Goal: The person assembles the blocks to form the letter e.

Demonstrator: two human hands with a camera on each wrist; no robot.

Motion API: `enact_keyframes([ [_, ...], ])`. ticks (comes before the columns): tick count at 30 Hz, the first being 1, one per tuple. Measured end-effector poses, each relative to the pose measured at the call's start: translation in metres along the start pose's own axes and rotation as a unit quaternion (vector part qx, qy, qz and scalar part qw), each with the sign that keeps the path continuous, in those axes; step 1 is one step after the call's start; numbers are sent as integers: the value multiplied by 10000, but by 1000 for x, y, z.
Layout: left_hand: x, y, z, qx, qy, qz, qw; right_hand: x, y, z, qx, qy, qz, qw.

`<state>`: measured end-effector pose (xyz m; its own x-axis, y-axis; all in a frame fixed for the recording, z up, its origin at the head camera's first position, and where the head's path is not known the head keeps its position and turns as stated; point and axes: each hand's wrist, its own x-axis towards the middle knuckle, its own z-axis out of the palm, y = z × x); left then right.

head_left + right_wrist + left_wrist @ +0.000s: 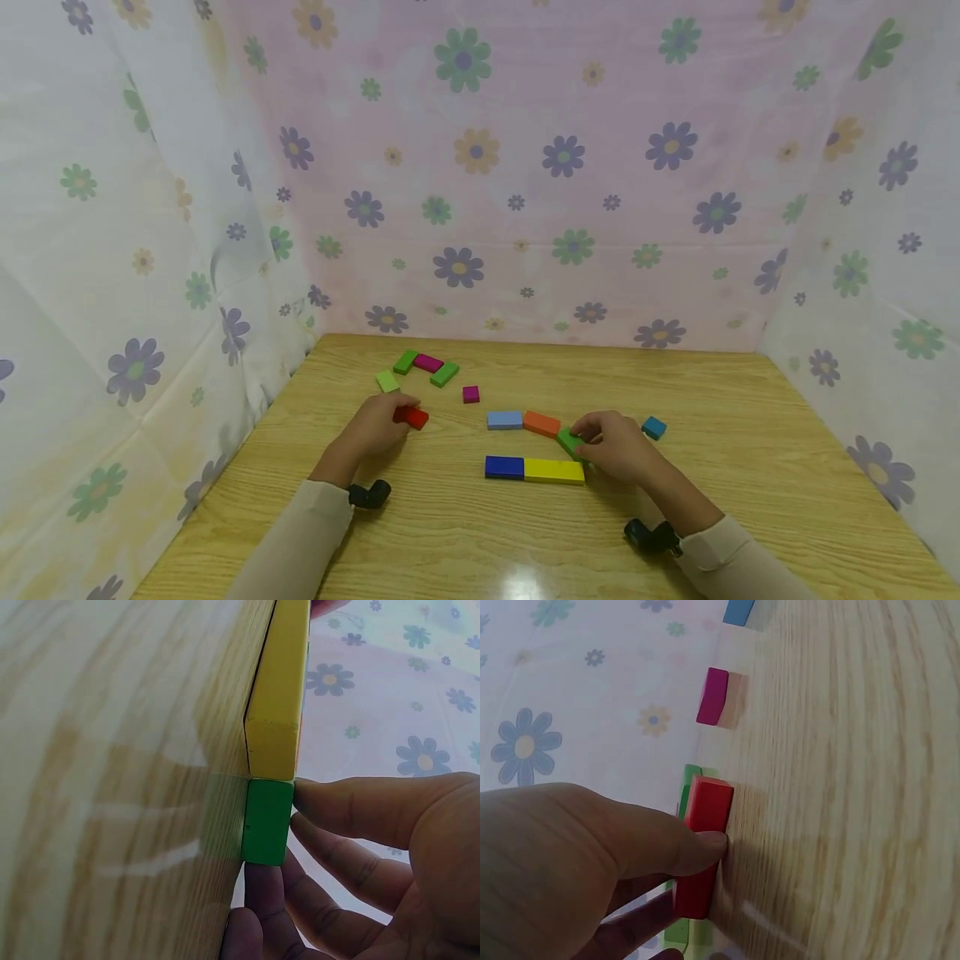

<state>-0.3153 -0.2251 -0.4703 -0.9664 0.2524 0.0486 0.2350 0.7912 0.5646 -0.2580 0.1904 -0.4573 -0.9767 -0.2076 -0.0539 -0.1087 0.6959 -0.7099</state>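
Observation:
My left hand (377, 425) pinches a red block (414, 417) at the left of the table; in the left wrist view the thumb (682, 844) lies across it, with fingers partly hidden behind. On the other side, my right hand (618, 446) holds a green block (568, 442) between thumb and fingers. That block is angled down from the end of an orange block (542, 423), which adjoins a light blue block (505, 420). Just below, a dark blue block (504, 467) and a long yellow block (554, 471) form a straight row, its right end close to the green block.
Beyond the left hand lie a lime block (387, 382), two green blocks and a magenta block (428, 363) between them. A small magenta block (470, 394) lies nearer the middle. A blue block (654, 427) sits right of the right hand. Flowered cloth (517, 208) encloses the table.

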Motion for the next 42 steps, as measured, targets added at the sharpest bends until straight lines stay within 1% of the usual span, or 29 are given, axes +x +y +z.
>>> enact_keyframes([
  [11,-1,2,-1,375,304,-15,9988,0,-1,0,-19,9,-75,10000],
  [16,-1,7,1,333,383,-263,9984,0,0,0,-11,12,-62,10000],
  [18,-1,11,1,260,381,-373,9982,0,0,0,-4,15,-47,10000],
  [20,-2,16,2,241,371,-409,9982,0,0,0,-1,10,-49,10000],
  [26,-2,29,6,262,352,-296,9986,-1,-2,0,-5,18,-77,10000],
  [32,-3,39,13,261,201,-253,9991,-1,-1,0,-11,3,-63,10000],
  [35,-5,44,16,273,174,-218,9992,-1,-1,-1,-3,-15,-23,10000],
  [42,-6,52,23,181,61,-262,9995,0,0,-1,32,-32,20,10000],
])
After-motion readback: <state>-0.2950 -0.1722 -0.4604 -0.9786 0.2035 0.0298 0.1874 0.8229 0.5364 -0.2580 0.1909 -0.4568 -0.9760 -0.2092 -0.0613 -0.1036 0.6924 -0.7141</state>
